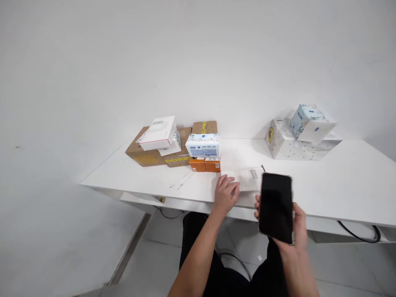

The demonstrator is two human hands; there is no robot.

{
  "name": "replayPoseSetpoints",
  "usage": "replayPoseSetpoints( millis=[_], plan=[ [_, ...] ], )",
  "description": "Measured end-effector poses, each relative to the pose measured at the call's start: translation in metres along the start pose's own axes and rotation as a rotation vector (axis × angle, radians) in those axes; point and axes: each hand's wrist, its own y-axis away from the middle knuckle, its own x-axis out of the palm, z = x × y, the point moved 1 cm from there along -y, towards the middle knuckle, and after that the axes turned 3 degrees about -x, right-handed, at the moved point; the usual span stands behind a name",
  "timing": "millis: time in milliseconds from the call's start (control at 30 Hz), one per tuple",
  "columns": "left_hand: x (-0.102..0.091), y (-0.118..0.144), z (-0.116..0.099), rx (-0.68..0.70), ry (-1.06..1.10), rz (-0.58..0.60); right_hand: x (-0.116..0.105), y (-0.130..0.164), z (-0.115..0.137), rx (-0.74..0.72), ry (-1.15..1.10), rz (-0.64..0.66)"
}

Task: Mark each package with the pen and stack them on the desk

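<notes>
My right hand [297, 229] holds a black phone [276, 207] upright above the table's front edge, its dark screen facing me. My left hand [227, 193] rests on the white table [340, 181], fingers on the left end of a flat white power bank box [247, 178] with grey lettering. Just beyond my left hand stand two small orange boxes [204, 164] with a blue-and-white tissue pack [203, 144] on top.
Brown cardboard boxes [145, 153] lie at the back left, with a white box [158, 133] on them. At the back right a white dotted box [283, 144] carries a tilted tissue pack [311, 122]. A black cable [359, 234] hangs under the table. A white wall stands behind.
</notes>
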Motion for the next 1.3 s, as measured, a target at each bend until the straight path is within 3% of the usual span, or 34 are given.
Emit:
replayPoseSetpoints(
  millis=[133, 300, 567, 733, 1067, 1300],
  plan=[
    [-0.003, 0.0, 0.0, -0.005, -0.026, 0.037, 0.018, 0.003, -0.035, 0.189, -0.122, 0.168],
    [-0.005, -0.001, 0.002, 0.023, -0.049, 0.153, 0.027, 0.001, -0.047, 0.296, -0.164, 0.249],
    [-0.006, 0.002, 0.0, 0.013, -0.009, 0.197, 0.027, 0.005, -0.056, 0.337, -0.168, 0.257],
    [-0.008, 0.002, -0.001, 0.0, -0.002, 0.165, 0.027, 0.005, -0.057, 0.304, -0.165, 0.272],
    [-0.009, -0.001, -0.001, 0.015, 0.007, 0.143, 0.031, 0.004, -0.055, 0.326, -0.181, 0.216],
    [-0.01, 0.0, -0.001, -0.029, -0.06, 0.208, 0.034, 0.005, -0.055, 0.335, -0.174, 0.161]
  ],
)
